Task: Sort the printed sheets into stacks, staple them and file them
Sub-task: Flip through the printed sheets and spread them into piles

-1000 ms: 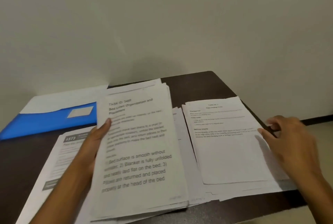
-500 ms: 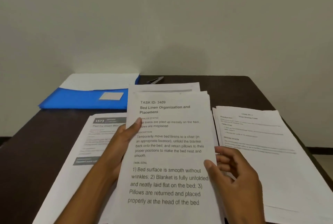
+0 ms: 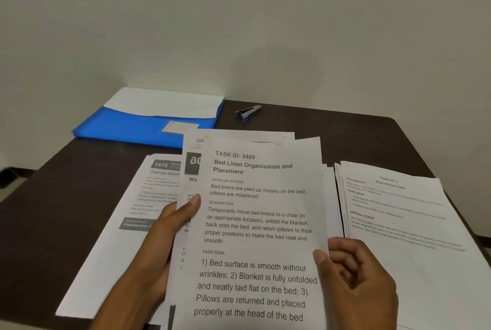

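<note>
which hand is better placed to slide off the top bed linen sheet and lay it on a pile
Right. The right hand pinches the Bed Linen sheet at its right edge, while the left hand supports the held bundle.

Office-like room: dark desk (image 3: 332,127), blue folder (image 3: 127,127), stapler (image 3: 248,112), bare wall (image 3: 239,24).

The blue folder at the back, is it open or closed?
Closed, apparently: the blue folder lies flat on the table, white sheets sticking out its far edge.

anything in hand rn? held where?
Both hands hold the sheaf of sheets: left hand grips its left edge, right hand pinches the top sheet's right edge.
</note>
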### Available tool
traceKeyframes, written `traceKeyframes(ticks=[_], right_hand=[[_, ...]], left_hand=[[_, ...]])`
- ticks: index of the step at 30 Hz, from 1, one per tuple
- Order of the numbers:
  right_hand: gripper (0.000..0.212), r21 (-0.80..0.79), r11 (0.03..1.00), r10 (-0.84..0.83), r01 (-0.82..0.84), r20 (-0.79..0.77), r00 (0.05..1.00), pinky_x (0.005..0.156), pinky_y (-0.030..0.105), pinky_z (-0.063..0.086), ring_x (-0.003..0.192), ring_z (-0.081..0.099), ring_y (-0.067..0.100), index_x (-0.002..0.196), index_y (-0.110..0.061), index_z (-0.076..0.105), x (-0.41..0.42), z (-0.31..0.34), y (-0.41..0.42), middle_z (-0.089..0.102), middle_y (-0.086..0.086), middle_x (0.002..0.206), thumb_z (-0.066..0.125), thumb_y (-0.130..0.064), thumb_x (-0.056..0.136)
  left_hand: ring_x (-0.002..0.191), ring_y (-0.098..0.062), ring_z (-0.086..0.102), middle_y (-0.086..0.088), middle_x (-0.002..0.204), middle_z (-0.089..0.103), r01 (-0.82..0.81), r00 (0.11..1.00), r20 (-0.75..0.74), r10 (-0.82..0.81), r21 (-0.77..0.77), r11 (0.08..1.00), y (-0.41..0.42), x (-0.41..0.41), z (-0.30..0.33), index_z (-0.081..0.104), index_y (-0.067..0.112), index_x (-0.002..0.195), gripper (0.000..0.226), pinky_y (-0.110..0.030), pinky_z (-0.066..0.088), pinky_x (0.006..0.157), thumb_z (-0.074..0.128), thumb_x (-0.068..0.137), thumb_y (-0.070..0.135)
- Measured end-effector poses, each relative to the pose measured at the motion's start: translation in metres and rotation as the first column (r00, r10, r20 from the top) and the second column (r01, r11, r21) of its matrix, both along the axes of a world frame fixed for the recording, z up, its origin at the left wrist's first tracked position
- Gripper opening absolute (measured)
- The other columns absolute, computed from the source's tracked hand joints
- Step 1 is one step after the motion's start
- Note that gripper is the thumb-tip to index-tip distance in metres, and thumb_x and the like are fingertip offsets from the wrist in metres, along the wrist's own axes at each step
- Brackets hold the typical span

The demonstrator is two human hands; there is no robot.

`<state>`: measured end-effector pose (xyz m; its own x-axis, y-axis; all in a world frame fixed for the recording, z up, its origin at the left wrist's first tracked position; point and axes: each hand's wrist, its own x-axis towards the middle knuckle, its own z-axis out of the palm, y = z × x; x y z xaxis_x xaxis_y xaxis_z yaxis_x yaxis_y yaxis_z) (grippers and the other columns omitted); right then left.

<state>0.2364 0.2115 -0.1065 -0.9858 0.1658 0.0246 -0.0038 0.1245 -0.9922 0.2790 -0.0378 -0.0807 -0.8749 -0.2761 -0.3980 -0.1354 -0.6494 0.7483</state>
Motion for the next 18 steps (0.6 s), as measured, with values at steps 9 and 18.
traceKeyframes(ticks=[9, 18], right_hand=[[0.039, 0.036, 0.999, 0.0, 0.0, 0.015, 1.0, 0.059, 0.01, 0.05, 0.048, 0.056, 0.002, 0.083, -0.033, 0.074, -0.006, -0.004, 0.003, 0.072, 0.002, 0.063, 0.081, 0.005, 0.081], [0.016, 0.078, 0.986, -0.15, 0.149, 0.011, 0.989, 0.056, 0.016, 0.045, 0.057, 0.054, 0.013, 0.083, -0.02, 0.072, -0.023, 0.019, 0.043, 0.065, 0.008, 0.062, 0.08, -0.007, 0.086]], left_hand=[[0.113, -0.044, 0.072, -0.018, 0.125, 0.074, -0.015, 0.998, 0.064, 0.018, -0.054, 0.998, 0.004, 0.002, 0.0, 0.065, 0.017, 0.136, 0.04, -0.062, 0.053, 0.099, 0.06, 0.098, 0.029], [0.104, -0.042, 0.075, -0.016, 0.117, 0.077, -0.061, 0.991, 0.115, 0.071, -0.082, 0.995, 0.001, 0.01, 0.009, 0.071, 0.024, 0.126, 0.031, -0.059, 0.049, 0.102, 0.061, 0.097, 0.027]])
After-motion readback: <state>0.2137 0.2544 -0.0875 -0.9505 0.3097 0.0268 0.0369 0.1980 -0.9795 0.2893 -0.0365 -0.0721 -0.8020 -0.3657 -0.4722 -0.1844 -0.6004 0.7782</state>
